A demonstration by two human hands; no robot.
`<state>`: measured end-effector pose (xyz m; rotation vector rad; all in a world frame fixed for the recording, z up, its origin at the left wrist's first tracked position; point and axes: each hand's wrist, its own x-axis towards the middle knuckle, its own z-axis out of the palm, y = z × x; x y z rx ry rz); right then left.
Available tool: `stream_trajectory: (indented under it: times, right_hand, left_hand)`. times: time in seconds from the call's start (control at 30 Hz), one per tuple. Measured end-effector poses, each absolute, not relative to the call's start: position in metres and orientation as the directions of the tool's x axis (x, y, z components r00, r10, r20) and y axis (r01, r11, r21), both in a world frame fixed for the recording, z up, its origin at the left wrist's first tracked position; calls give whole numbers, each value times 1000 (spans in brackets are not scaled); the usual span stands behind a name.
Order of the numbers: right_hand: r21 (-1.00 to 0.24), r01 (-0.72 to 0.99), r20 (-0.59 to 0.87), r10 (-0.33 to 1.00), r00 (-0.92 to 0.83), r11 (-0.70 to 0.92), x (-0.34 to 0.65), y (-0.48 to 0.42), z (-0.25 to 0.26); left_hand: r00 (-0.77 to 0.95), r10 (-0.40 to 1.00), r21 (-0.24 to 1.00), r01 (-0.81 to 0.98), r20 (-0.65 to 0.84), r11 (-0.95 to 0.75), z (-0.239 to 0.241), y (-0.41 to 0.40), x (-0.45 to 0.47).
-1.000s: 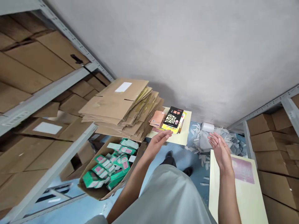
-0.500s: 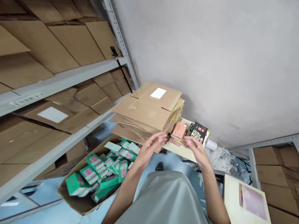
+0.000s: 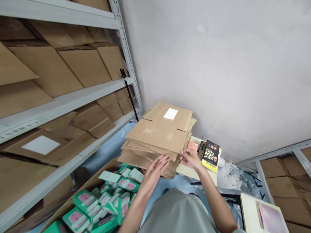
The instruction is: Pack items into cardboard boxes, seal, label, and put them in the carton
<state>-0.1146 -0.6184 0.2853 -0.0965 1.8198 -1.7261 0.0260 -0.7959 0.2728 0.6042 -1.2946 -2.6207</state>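
Note:
A stack of flattened cardboard boxes stands in front of me, its top sheet bearing a white label. My left hand is at the stack's near edge, palm inward, fingers stretched out, holding nothing visible. By the stack's near right corner is my right hand, its fingers curled together in a pinch. Whether cardboard is between those fingertips is too small to tell. Just beyond the right hand, a small table carries an orange booklet and a black book on a yellow one.
An open carton of green and pink boxes sits at lower left. Shelves of brown cartons line the left side; more cartons are at right. A black stand leans by the shelf. White scraps lie behind another pale tabletop.
The view has tilted upward, so the stack sits lower. My right hand has moved left from beside the books to the stack's corner, its fingers drawing together. The hands are closer.

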Motion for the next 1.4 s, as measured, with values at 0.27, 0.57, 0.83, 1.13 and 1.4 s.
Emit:
stream_trajectory:
  times: [0.27,0.57,0.83,1.13,1.4]
  right_hand:
    - [-963,263,-264,-409,-874,60,-94,-618,334]
    - [-968,204,-252,-554,-794,147,-50,-599,326]
    - [-970,237,-232,-452,-861,47,-80,-583,311]
    - [-997,-76,66,-401,-914,11,-112,-604,293]
    - [-986,-109,70,-281,-957,127,-130,-626,267]
  left_hand:
    - [-868,-372,652,76,-328,-754,281,-794,1]
    - [-731,-503,599,162,-461,-784,316,-791,-25]
    - [-710,-561,591,252,-426,-767,334,-792,-29]
    - [-691,-659,676,336,-296,-656,368,-791,-25]
    - [-680,-627,574,357,-380,-736,382,-793,-33]
